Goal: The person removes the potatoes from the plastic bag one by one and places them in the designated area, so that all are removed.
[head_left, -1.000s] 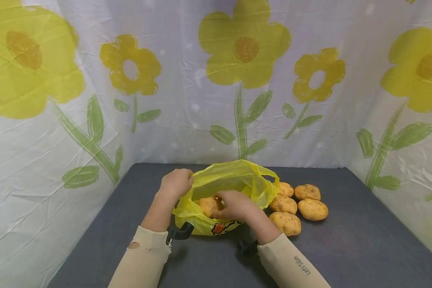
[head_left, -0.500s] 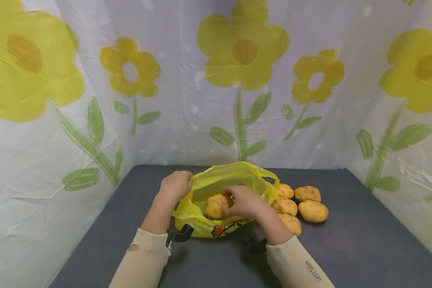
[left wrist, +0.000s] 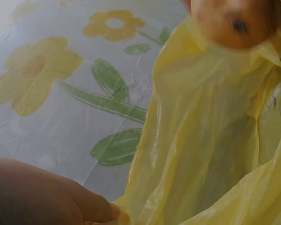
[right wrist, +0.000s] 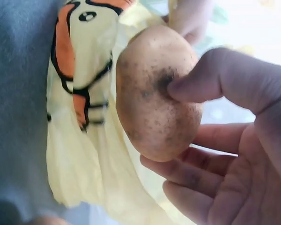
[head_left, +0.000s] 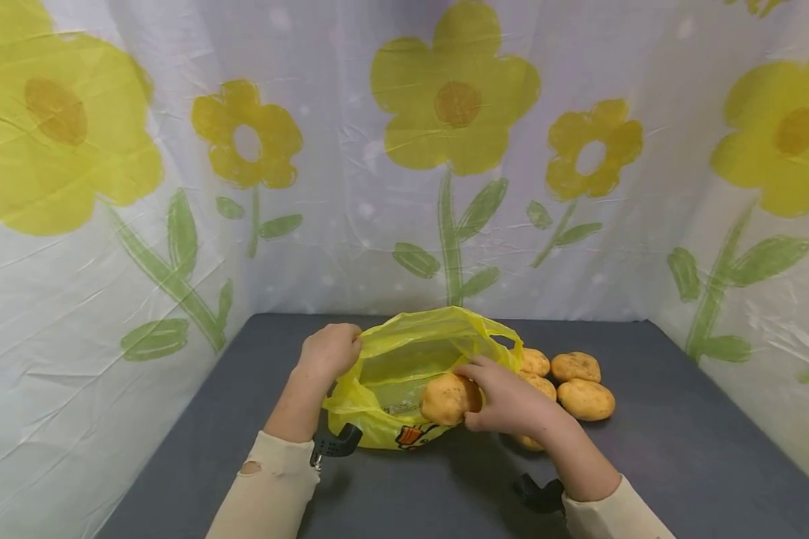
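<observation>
A yellow plastic bag (head_left: 404, 352) stands on the table with its mouth spread, a cartoon print on its front. My left hand (head_left: 330, 350) pinches the left edge of the bag's mouth; the left wrist view shows the fingertips on the thin plastic. In my right hand (head_left: 505, 397) is a potato (head_left: 447, 399), held between thumb and fingers at the bag's front right rim. The right wrist view shows this potato (right wrist: 154, 93) with dark specks and the thumb pressed on it. Inside the bag, no potato shows in the head view, though its bottom is partly hidden.
Several potatoes lie on the dark table (head_left: 647, 464) right of the bag, among them a potato (head_left: 586, 399) and another potato (head_left: 576, 367). My right hand and forearm partly cover the nearer ones. A flower-printed curtain (head_left: 350, 224) encloses the table's back and sides.
My right hand has lifted the potato from inside the bag and moved right, to the bag's front right rim. The left hand still holds the bag's edge in about the same spot.
</observation>
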Demonstrator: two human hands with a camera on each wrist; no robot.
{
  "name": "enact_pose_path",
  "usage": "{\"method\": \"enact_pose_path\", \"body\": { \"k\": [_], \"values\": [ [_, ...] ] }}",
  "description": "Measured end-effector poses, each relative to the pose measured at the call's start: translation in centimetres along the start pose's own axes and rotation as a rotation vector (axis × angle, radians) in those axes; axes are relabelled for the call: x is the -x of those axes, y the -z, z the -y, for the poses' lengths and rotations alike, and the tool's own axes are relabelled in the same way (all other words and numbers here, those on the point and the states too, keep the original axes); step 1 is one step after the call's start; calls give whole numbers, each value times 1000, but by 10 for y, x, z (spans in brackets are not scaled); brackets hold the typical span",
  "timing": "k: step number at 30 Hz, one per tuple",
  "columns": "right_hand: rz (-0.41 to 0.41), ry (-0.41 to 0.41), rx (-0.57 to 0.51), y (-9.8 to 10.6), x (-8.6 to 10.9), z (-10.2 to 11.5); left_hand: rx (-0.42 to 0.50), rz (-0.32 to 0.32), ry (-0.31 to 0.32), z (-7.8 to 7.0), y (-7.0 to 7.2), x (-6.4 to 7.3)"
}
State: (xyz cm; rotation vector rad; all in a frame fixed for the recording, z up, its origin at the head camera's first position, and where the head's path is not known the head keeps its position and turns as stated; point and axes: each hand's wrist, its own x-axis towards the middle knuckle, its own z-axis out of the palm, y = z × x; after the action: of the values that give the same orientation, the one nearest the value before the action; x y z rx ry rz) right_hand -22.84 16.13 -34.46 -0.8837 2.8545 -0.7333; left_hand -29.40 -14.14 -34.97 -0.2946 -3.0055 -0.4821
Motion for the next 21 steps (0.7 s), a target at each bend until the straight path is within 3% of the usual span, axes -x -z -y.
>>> {"method": "enact_pose_path", "body": {
  "k": [7, 14, 21],
  "values": [
    [-32, -9, -63, 20, 21, -11, -3, 4, -8, 1, 1, 1],
    [-90, -38, -117, 46, 49, -36, 3, 13, -14, 1, 0, 0],
    [-16, -157, -142, 77, 79, -59, -1, 16, -21, 0, 4, 1]
  ]
}}
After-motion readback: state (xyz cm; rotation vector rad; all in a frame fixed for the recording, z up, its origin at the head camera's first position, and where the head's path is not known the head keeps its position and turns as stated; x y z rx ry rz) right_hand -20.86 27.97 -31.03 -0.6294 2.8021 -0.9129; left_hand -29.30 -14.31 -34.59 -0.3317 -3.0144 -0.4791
